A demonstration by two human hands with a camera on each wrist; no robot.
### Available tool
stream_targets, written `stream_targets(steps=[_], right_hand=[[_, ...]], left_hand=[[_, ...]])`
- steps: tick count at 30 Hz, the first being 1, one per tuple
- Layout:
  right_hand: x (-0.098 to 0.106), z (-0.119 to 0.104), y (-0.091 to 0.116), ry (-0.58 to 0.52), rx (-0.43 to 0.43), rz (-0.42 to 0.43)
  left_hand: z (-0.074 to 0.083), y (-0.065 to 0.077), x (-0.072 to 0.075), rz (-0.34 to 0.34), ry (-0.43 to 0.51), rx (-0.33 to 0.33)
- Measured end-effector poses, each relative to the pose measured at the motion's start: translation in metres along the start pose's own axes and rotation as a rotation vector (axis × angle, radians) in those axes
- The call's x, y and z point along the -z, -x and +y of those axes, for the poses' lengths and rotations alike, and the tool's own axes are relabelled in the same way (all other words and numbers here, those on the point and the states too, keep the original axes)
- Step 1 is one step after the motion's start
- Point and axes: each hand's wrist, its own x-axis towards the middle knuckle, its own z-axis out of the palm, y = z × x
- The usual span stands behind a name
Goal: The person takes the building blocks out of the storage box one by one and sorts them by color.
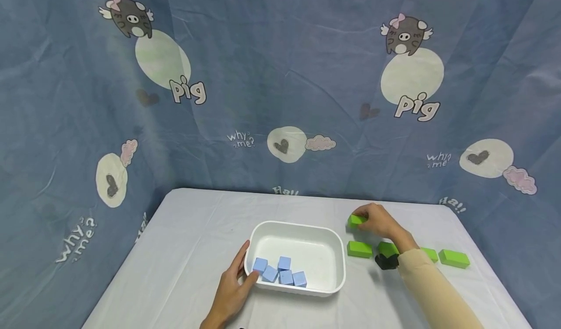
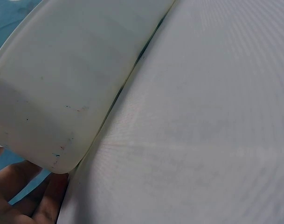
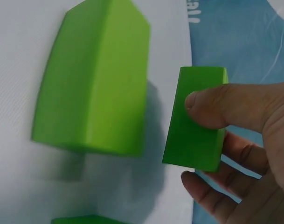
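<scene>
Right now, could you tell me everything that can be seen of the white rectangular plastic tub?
The white rectangular tub looks like smooth plastic, with rounded corners, low walls and a rim. It sits open side up on the white table. Five light-blue cubes lie inside, toward the near left, leaving the rest of its floor bare. The left hand holds its left end, thumb at the near corner. Small specks mark its outside.
</scene>
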Motion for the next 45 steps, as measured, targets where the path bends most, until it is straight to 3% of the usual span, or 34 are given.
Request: stream_targets(steps=[7,16,38,45], right_hand=[[-0.006,0.01,0.007,-0.078,-0.064,-0.033],[-0.011,0.019,0.01,-0.13,-0.08,-0.03],[-0.02,0.035,0.013,-0.27,-0.182,-0.001],[-0.015,0.034,0.016,-0.336,-0.186,0.053]], left_hand=[[-0.002,0.001,0.0,-0.002,0.015,-0.004],[-0.004,0.002,0.0,0.0,0.014,-0.017],[0.001,0.0,0.001,-0.015,0.029,-0.005],[-0.001,0.0,0.001,-0.014,0.028,-0.01]])
